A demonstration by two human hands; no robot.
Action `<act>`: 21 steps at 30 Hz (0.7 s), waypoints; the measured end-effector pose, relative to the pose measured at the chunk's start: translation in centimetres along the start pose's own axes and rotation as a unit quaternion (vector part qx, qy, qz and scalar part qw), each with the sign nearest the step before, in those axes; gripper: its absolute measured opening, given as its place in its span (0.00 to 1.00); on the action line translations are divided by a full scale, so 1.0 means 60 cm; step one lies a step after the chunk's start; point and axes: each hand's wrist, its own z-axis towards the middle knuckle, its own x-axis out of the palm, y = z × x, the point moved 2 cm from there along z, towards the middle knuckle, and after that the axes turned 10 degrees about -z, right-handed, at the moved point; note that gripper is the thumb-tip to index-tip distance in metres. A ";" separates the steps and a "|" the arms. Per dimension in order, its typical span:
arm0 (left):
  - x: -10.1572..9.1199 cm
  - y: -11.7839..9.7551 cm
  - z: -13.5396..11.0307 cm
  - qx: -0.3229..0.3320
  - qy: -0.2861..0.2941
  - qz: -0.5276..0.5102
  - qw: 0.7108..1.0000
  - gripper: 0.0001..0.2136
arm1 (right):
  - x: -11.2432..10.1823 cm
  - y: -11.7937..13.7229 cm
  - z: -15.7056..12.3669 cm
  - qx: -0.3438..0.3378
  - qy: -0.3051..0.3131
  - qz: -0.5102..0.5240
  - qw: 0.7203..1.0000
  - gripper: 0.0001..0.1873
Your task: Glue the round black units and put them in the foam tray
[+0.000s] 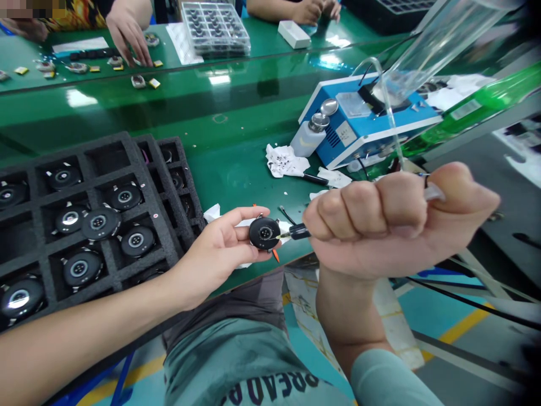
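Note:
My left hand (220, 248) pinches a small round black part (264, 233) with a grey centre, held over the front edge of the green bench. My right hand (393, 217) is closed in a fist round a dispensing pen whose black tip (298, 231) points at the part's right side. A clear tube (391, 113) rises from the fist toward the blue dispenser box (367, 132).
A black foam tray (97, 163) at left holds several similar round parts. White wipes (285, 160) and a small pump bottle (310, 135) lie by the blue box. Across the bench, other people's hands (129, 34) work near a clear parts tray (215, 28).

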 end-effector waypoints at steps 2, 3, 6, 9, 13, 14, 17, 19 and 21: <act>0.000 0.000 0.000 0.002 0.000 -0.001 1.000 0.22 | 0.004 0.001 -0.002 0.021 -0.021 -0.003 1.000 0.30; 0.000 0.000 0.000 0.002 0.000 -0.002 1.000 0.22 | 0.006 0.003 -0.004 0.030 -0.029 -0.002 0.999 0.30; 0.001 0.001 0.000 0.002 -0.001 -0.002 1.000 0.22 | 0.011 0.004 -0.005 0.045 -0.052 0.005 0.998 0.30; 0.003 0.001 0.001 0.001 -0.001 -0.006 1.000 0.23 | 0.014 0.001 0.001 0.027 -0.033 0.008 0.999 0.30; 0.005 0.002 0.002 0.001 -0.002 -0.010 1.000 0.23 | 0.013 -0.003 0.011 -0.007 0.004 0.015 1.000 0.32; 0.005 0.002 0.002 0.001 -0.002 -0.010 1.000 0.23 | 0.013 -0.004 0.013 -0.006 0.005 0.015 1.000 0.32; 0.005 0.003 0.002 0.002 -0.003 -0.009 1.000 0.23 | 0.013 -0.006 0.014 -0.010 0.005 0.020 1.000 0.30; 0.006 0.004 0.002 0.001 -0.003 -0.009 1.000 0.23 | 0.014 -0.006 0.015 -0.016 0.006 0.022 1.000 0.30; 0.006 0.005 0.002 0.000 -0.003 -0.010 1.000 0.23 | 0.013 -0.007 0.015 -0.021 0.006 0.023 1.000 0.30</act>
